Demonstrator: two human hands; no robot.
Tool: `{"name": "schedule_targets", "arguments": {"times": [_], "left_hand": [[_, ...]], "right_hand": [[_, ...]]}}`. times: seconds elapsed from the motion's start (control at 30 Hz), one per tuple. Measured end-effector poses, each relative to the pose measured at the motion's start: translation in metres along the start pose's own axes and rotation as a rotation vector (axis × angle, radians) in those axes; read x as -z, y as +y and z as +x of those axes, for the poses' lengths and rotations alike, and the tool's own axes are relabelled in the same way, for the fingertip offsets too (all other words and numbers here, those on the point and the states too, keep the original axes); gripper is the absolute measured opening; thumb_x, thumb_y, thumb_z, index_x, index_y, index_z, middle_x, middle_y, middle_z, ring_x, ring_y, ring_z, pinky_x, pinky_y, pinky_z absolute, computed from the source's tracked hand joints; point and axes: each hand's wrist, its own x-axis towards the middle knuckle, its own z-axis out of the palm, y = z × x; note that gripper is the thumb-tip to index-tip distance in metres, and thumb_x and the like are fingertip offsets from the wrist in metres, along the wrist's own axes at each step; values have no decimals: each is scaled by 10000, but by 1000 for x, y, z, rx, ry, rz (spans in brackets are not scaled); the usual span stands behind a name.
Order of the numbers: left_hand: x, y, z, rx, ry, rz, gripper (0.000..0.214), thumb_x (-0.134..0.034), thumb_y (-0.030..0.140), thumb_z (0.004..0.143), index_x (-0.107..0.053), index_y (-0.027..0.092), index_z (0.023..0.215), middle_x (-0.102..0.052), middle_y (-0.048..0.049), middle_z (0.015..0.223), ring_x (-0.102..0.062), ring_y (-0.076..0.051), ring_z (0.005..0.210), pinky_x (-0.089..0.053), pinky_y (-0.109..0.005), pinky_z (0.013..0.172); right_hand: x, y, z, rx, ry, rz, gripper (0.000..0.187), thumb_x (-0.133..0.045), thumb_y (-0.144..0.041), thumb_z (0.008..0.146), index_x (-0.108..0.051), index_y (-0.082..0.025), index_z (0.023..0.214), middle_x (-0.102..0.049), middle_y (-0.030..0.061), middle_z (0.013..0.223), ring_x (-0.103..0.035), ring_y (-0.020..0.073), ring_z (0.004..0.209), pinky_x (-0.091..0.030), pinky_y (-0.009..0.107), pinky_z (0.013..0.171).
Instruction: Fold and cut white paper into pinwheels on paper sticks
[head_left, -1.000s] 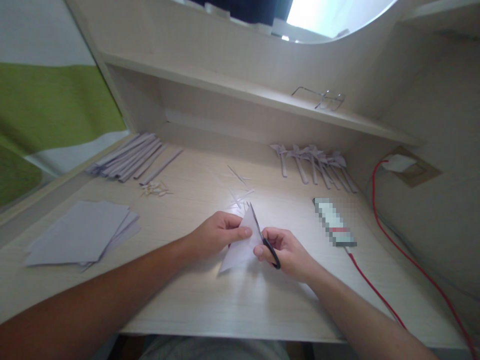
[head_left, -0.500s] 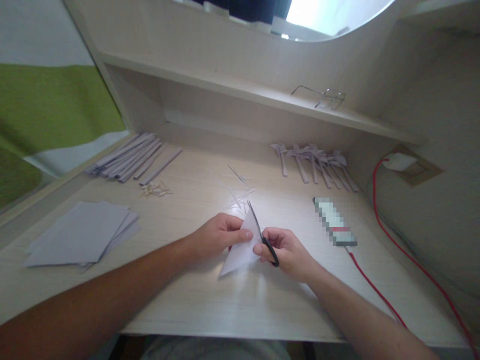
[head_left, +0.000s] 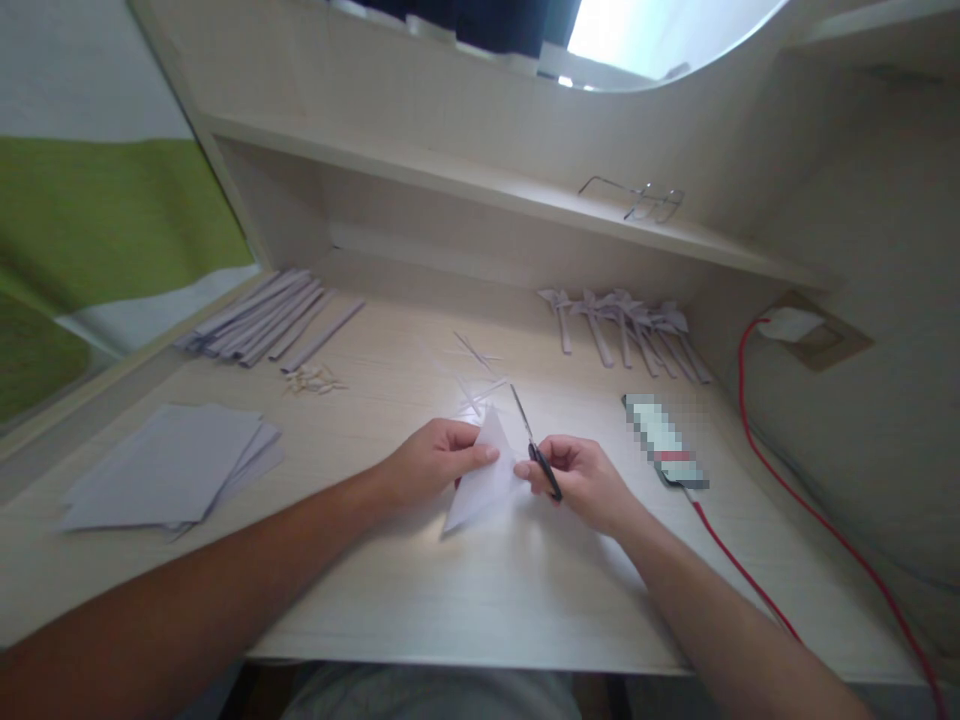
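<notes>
My left hand (head_left: 431, 462) pinches a folded white paper triangle (head_left: 484, 480) over the middle of the desk, thumb on top. My right hand (head_left: 581, 480) is closed round the black handles of a small pair of scissors (head_left: 534, 450). The thin blades point up and away, just right of the paper's upper edge. Thin paper slivers (head_left: 480, 375) lie on the desk just beyond the hands.
A stack of white sheets (head_left: 169, 465) lies at the left, folded paper strips (head_left: 262, 320) at the back left, finished paper pieces on sticks (head_left: 630, 325) at the back right. A phone (head_left: 664, 440) with a red cable (head_left: 795, 520) lies right. Glasses (head_left: 637, 198) rest on the shelf.
The scissors have shifted right and come off the paper's edge; their blades now stand beside it. Both hands moved slightly away from me.
</notes>
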Motion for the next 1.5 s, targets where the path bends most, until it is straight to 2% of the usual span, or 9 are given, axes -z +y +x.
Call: {"name": "schedule_targets", "arguments": {"times": [0.1, 0.3, 0.7, 0.8, 1.0, 1.13, 1.23, 1.37, 1.5], "left_hand": [[9, -1, 5, -80, 173, 66, 350, -708, 466, 813, -718, 117, 791, -589, -3, 639, -498, -119, 559, -347, -224, 519], [13, 1, 6, -165, 359, 184, 330, -698, 456, 836, -707, 133, 771, -555, 29, 606, -451, -99, 533, -321, -221, 512], [5, 13, 1, -154, 300, 171, 352, -688, 374, 845, -630, 145, 585, -636, -17, 563, -563, -130, 574, -439, -259, 646], [5, 12, 1, -133, 264, 76, 309, -697, 372, 845, -666, 142, 643, -671, -26, 597, -594, -144, 591, -471, -273, 649], [5, 9, 0, -94, 232, 30, 292, -727, 380, 845, -710, 138, 683, -723, -48, 664, -649, -165, 648, -506, -294, 691], [3, 7, 0, -82, 219, -38, 270, -729, 382, 853, -749, 137, 740, -752, -65, 741, -681, -187, 712, -534, -319, 742], [1, 5, 0, -89, 177, -60, 263, -713, 377, 871, -762, 140, 769, -759, -71, 780, -694, -195, 769, -537, -330, 798], [1, 6, 0, -107, 127, -44, 282, -685, 402, 890, -756, 138, 824, -748, -71, 793, -680, -190, 768, -532, -323, 781], [4, 11, -3, -182, 237, -115, 247, -683, 400, 887, -713, 163, 951, -695, -14, 737, -632, -152, 668, -507, -278, 649]], "right_hand": [[21, 0, 6, -18, 175, -374, 459, -761, -615, 752, -637, -179, 684, -569, -16, 610, -455, 131, 564, -288, 257, 514], [48, -3, 9, -71, 266, -952, 312, -663, -483, 845, -703, -177, 799, -707, 84, 739, -582, 198, 644, -291, 289, 552], [43, -4, 14, 17, 327, -971, 309, -585, -367, 930, -758, -171, 1095, -758, 133, 1088, -672, 268, 1007, -431, 311, 842], [46, -3, 11, 37, 355, -944, 308, -599, -318, 919, -735, -190, 1164, -749, 108, 1160, -662, 265, 1054, -436, 313, 870], [44, -4, 8, 72, 368, -857, 167, -610, -212, 902, -767, -194, 954, -770, 86, 995, -679, 225, 934, -452, 297, 827], [26, -13, 0, 240, 295, -377, 196, -628, -348, 952, -731, -188, 1001, -759, 63, 937, -676, 174, 811, -488, 271, 720], [7, -16, -5, 326, 170, 5, 228, -770, -356, 851, -714, -186, 992, -745, 43, 902, -686, 170, 802, -519, 278, 726], [-6, -11, -4, 310, 142, 256, 151, -785, -285, 832, -683, -173, 837, -692, 11, 756, -665, 148, 670, -518, 278, 640], [-3, -7, 0, 254, 121, 331, 170, -790, -294, 829, -676, -168, 843, -689, 12, 746, -653, 138, 637, -526, 277, 619]]}}
